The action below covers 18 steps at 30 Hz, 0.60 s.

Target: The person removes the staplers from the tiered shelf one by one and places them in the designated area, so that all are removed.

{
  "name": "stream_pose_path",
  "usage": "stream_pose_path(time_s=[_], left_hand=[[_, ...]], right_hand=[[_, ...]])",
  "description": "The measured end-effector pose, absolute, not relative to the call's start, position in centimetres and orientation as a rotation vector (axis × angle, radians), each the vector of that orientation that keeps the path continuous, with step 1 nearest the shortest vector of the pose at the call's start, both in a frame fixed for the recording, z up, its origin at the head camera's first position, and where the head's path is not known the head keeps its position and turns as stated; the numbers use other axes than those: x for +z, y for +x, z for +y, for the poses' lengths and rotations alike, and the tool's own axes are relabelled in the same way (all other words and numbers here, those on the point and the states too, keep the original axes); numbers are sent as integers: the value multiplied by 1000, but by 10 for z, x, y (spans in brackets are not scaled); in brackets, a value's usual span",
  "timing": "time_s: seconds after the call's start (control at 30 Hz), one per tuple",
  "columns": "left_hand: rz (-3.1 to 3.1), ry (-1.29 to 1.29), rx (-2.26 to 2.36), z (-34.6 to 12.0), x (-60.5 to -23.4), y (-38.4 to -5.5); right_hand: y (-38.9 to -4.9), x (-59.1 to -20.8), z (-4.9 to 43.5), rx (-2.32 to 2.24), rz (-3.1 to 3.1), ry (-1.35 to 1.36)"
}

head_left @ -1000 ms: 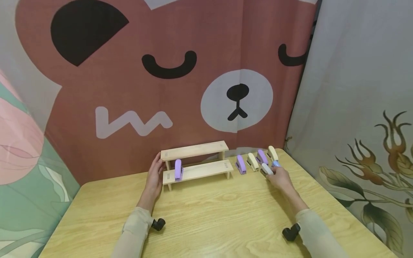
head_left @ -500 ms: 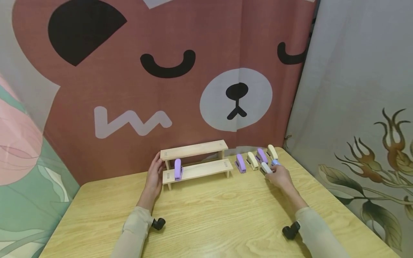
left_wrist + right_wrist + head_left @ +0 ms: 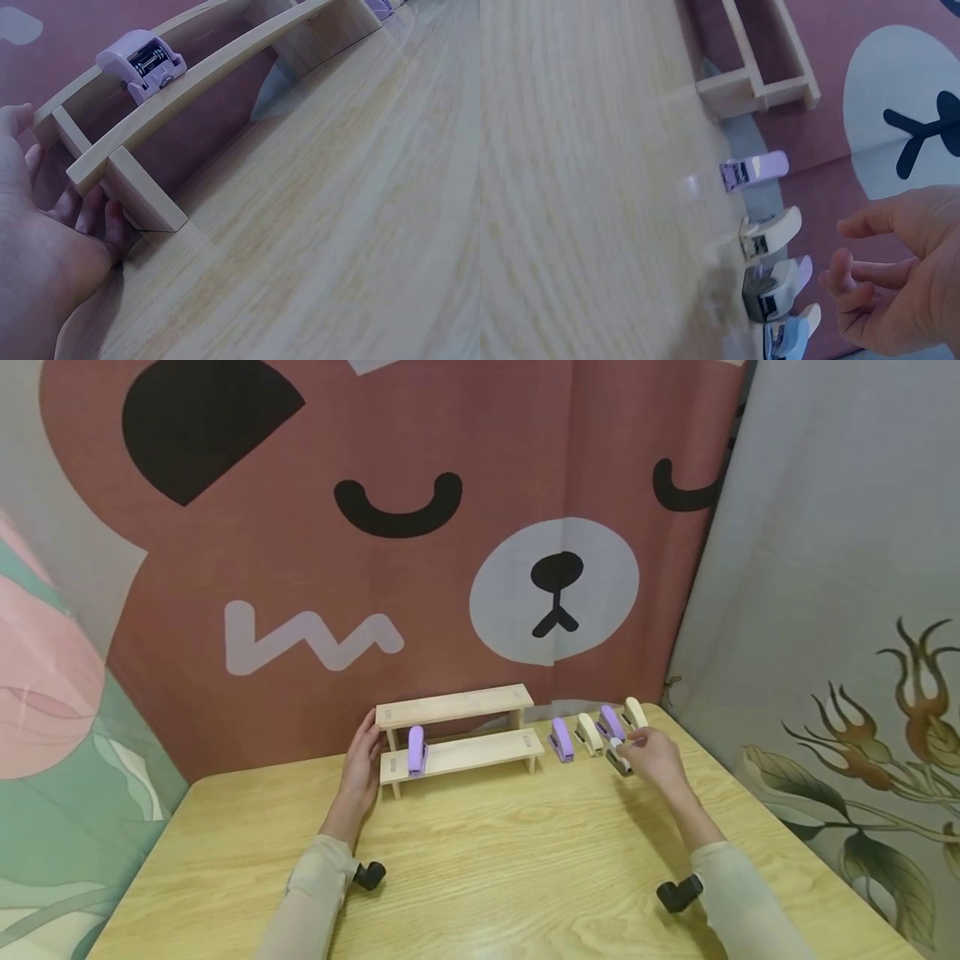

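My left hand (image 3: 362, 768) rests against the left end of a two-tier wooden rack (image 3: 453, 707); in the left wrist view its fingers lie loosely beside the end leg (image 3: 146, 187). A purple stapler (image 3: 416, 750) stands upright on the lower tier, near the left end. My right hand (image 3: 656, 760) hovers over a white-and-grey stapler (image 3: 774, 291), its fingers loosely bent and holding nothing. Beside that one is a blue stapler (image 3: 789, 337), which the hand hides in the head view. A purple stapler (image 3: 561, 741) and a cream stapler (image 3: 589, 735) stand further left.
Behind the front staplers are another purple stapler (image 3: 611, 723) and another cream stapler (image 3: 634, 713). The wood-grain table (image 3: 495, 868) extends toward me. A bear-print curtain (image 3: 300, 577) hangs along its back edge, and a floral curtain (image 3: 810, 610) at the right.
My right hand has let go of the white-and-grey stapler and risen slightly above it, now covering the blue one in the head view. The left hand stays at the rack.
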State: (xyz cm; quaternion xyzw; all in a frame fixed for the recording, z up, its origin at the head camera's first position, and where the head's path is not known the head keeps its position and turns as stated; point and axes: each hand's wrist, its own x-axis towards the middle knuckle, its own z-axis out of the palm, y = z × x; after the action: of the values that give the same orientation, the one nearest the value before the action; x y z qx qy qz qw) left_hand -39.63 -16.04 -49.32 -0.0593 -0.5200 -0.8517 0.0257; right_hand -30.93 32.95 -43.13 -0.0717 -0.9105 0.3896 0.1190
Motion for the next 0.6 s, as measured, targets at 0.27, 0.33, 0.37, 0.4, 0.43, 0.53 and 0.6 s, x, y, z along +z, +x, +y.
stream_pose_path(time_s=[0.27,0.33,0.37,0.4,0.43,0.53,0.6], left_hand=[[-1584,-171,-2629,-163,-492,-403],[-1577,-169,-2622,-163,-492,-404],[-1570,-171,-2621,-163,-492,-404],[-1566,-172,-2622,-163,-492,-405],[-1563,-172,-2626,-163,-492,-404],[-1578,-163,-2626,-161,-493,-403],[-1588,-163,-2624,-160,-493,-402]], right_hand=[[-309,-410,306,1247,-2645,-117],[-309,-406,298,1257,-2632,-91],[-309,-405,294,1264,-2630,-81],[-308,-404,290,1272,-2630,-71],[-306,-404,286,1288,-2626,-64],[-302,-403,272,1335,-2602,-39],[-299,-402,262,1347,-2580,-17]])
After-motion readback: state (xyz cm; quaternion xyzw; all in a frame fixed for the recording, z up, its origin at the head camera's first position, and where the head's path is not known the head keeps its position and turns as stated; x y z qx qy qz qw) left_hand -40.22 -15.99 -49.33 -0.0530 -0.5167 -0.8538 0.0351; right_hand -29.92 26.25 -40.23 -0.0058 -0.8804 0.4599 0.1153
